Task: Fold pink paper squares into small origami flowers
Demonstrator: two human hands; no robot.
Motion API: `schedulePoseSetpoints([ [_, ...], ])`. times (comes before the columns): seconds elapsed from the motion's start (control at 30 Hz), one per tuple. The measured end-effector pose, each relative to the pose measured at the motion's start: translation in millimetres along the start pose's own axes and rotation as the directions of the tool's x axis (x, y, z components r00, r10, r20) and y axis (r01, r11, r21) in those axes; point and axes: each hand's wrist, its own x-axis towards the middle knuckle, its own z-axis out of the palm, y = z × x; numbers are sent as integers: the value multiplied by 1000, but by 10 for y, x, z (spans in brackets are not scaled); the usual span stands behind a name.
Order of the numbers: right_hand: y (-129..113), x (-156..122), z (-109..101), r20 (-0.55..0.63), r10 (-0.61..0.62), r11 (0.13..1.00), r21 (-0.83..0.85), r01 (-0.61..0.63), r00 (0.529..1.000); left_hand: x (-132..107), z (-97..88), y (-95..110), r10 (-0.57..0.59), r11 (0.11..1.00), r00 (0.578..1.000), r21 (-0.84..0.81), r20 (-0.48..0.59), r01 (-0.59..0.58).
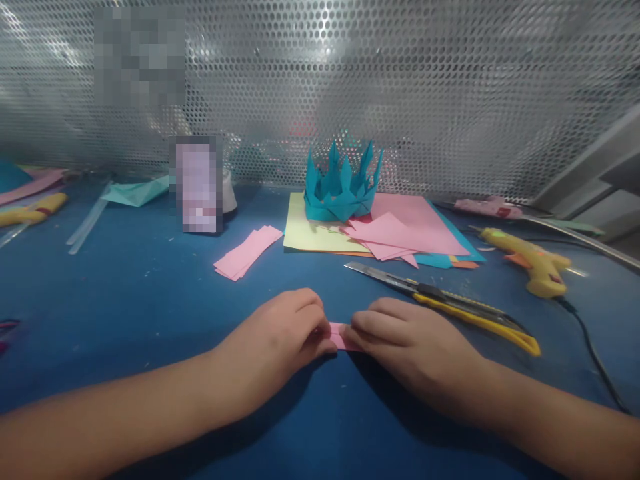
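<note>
"In the head view, how are the 2 hands posed?"

"They come in from either side, knuckles up. The left hand (285, 333) and right hand (405, 340), fingers curled, pinch a narrow pink paper strip (338, 337) between them, near the blue flat tabletop (150, 300)."

"And around that?"

"A silvery perforated metal panel (450, 87) stands behind. A spiky teal paper crown (340, 207) sits on stacked coloured paper sheets (315, 237)."

"Any writing?"

"The upright rectangular pink-lit screen (199, 183) is pixelated; I can't read it."
</note>
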Motion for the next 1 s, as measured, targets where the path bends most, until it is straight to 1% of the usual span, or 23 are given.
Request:
schedulePoseSetpoints([
  [0.17,-5,-1,4,3,24,999,23,-24,1000,10,-8,11,14,1000,1000,24,7,-14],
  [0.47,2,3,18,-17,19,1000,3,-19,1000,17,-12,24,33,997,999,64,18,-35],
  [0.6,10,0,24,-6,23,1000,20,-23,1000,7,-14,26,43,995,998,89,37,-46],
  [0.73,0,4,11,7,17,1000,2,-17,1000,11,-9,9,71,988,997,134,39,-76],
  [0.87,-54,15,-32,22,36,997,-68,-34,999,14,15,-21,149,969,988,192,45,-155],
  [0.93,-87,16,-57,8,49,989,-141,-47,999,8,26,-32,156,968,987,192,46,-162],
  [1.0,-113,13,-74,-5,52,980,-192,-52,999,1,29,-34,137,973,989,179,49,-143],
])
